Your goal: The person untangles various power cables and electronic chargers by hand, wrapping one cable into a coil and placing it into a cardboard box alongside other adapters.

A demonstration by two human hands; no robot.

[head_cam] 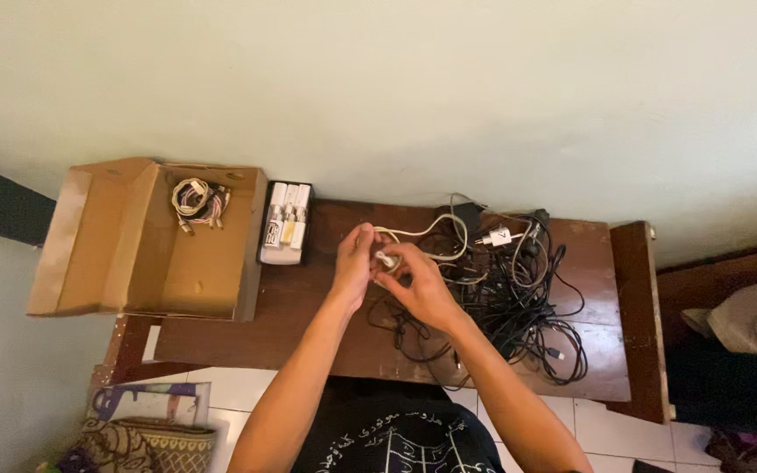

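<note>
nearest in, both forearms reach up from the bottom of the view and meet over the middle of the dark wooden worktop [308, 342]. the left hand [354, 263] and the right hand [418, 282] are pressed close together, and between them sits a white cable [386, 260] gathered into a small bundle. the left grip looks curled around it, fingertips pinching the loops from the left; the right grip closes over it from the right and below, thumb on top. how tightly either one clamps, i can't tell.

that cable reads as light, thin and floppy, with a smooth jacket that could slide through dry fingers. it won't hold a shape by itself, so the sound place to take it is across the gathered loops, not at a loose end. from the bundle a pale strand arcs away to the right, so part of it is still trailing.

just right of the hands lies a tangled heap of black cables [519, 307], spread over the right half of the worktop, loops crossing every which way. a white plug adapter [498, 235] sits at its far edge.

left of the hands, touching the far edge, stands a black tray of white chargers [285, 223]. further left still, an open cardboard box [124, 254] hangs past the worktop's left end, with a coiled bundle of cables [196, 203] in its far corner.

beyond everything, a pale wall [396, 88].
</note>
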